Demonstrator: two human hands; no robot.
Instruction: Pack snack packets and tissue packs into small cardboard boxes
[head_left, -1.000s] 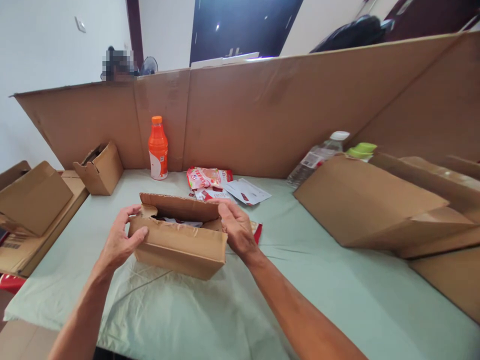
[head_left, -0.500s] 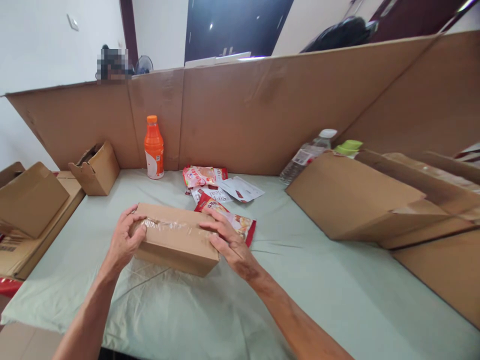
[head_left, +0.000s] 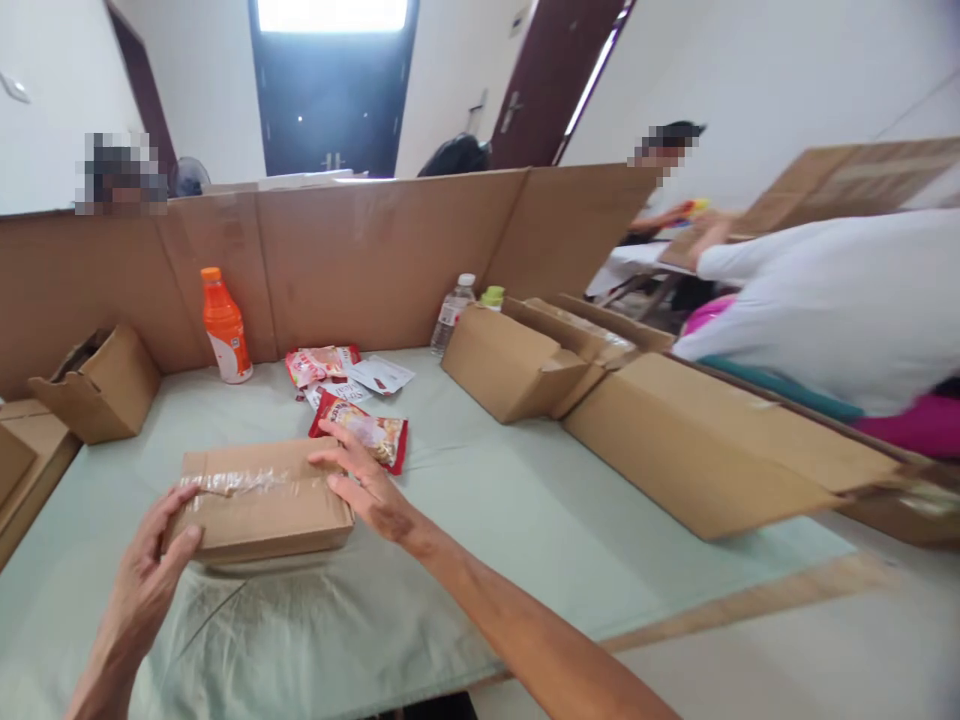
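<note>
A closed cardboard box (head_left: 262, 500) with clear, wrinkled tape along its top lies near the front of the green cloth. My left hand (head_left: 154, 555) grips its left end, thumb on the near side and fingers along the top edge. At the opposite end, my right hand (head_left: 367, 485) holds the box with fingers laid over the top corner; its thumb side is partly hidden. Just behind the box is a red snack packet (head_left: 367, 430), close to my right fingertips. Farther back lie a pink packet (head_left: 319, 362) and a white packet (head_left: 382, 375).
An orange bottle (head_left: 225, 330) stands at the back left beside an open small carton (head_left: 105, 385). A clear bottle (head_left: 452, 315) and open cartons (head_left: 517, 365) line the right side. Behind runs a cardboard wall (head_left: 375, 260). A person in white (head_left: 840, 300) bends at the far right.
The view has swung to the right, bringing people at the right into sight. The box now sits flatter on the cloth, less tilted, with both hands still on its ends.
</note>
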